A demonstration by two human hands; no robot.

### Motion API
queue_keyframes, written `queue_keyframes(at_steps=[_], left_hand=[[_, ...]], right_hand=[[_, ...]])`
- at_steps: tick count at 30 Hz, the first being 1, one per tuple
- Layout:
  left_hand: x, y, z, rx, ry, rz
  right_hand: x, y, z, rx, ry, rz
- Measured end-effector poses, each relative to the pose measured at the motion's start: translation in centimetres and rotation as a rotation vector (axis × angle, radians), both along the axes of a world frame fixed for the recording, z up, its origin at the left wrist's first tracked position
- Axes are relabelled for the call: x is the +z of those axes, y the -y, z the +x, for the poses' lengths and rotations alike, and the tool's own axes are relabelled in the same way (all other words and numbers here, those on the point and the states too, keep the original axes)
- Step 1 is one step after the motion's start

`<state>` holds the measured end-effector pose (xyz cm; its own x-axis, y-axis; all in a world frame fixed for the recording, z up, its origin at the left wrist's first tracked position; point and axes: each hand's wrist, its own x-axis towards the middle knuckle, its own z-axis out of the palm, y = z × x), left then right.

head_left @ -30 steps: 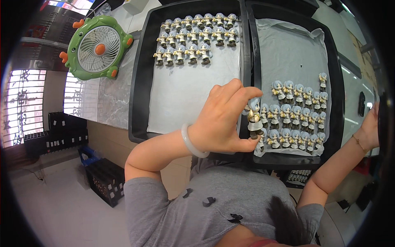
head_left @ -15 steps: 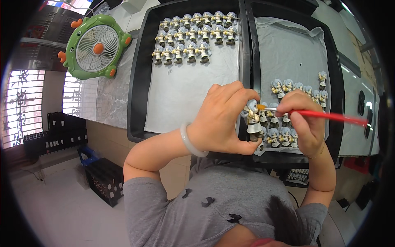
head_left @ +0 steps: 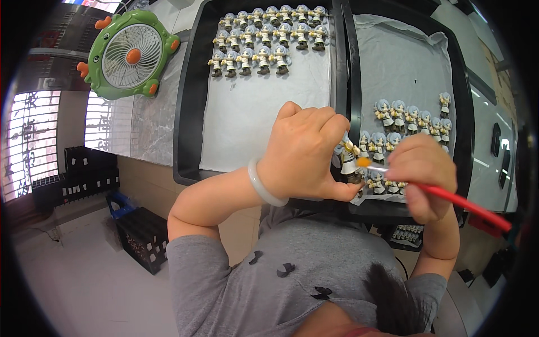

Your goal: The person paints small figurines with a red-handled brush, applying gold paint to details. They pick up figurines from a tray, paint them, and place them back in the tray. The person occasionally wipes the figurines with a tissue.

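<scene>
My left hand (head_left: 306, 151) grips a small painted figurine (head_left: 350, 162) upright between thumb and fingers, over the gap between two black trays. Pale blue hair, a white outfit and dark boots show on it; part of its head is behind my fingers. A red-handled paintbrush (head_left: 449, 194) is pinched in my right hand (head_left: 424, 171). Its orange-brown bristles are close beside the figurine's white skirt; whether they touch I cannot tell. Below and behind my right hand, more of the same figurines (head_left: 383, 114) stand in the right tray (head_left: 461, 129), some hidden by the hand.
Three rows of finished-looking alike figurines (head_left: 264, 60) lie on white paper in the left tray (head_left: 188, 112). A green animal-shaped fan (head_left: 132, 56) stands at the far left on a grey tabletop (head_left: 154, 126). Black crates (head_left: 140, 241) sit on the floor at left.
The brush tip has moved down from the figurine's head to beside its skirt, and the handle now slants downward. The figurine has turned and tilted slightly in my left hand. The view has shifted a little.
</scene>
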<state>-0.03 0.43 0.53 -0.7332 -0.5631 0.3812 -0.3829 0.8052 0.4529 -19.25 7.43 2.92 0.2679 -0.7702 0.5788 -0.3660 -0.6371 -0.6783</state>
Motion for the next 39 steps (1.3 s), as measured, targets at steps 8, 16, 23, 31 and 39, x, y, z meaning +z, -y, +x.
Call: queue_keyframes(at_steps=[8, 16, 23, 31, 39], left_hand=[[0.4, 2.6, 0.0, -0.096, -0.273, 0.564], [-5.0, 12.2, 2.3, 0.155, -0.106, 0.224], [-9.7, 14.4, 0.7, 0.101, 0.196, -0.093], [-10.0, 15.4, 1.7, 0.115, 0.334, -0.163], [-8.5, 14.4, 0.9, 0.080, 0.209, -0.209]], right_hand=[[0.1, -0.9, -5.9, -0.314, 0.510, 0.108], [-1.8, 0.3, -6.5, -0.265, 0.569, 0.063], [-1.6, 0.7, -6.2, -0.393, 0.497, 0.086], [-1.2, 0.5, -6.0, -0.377, 0.509, 0.050], [-0.3, 0.3, -5.5, -0.356, 0.525, 0.022]])
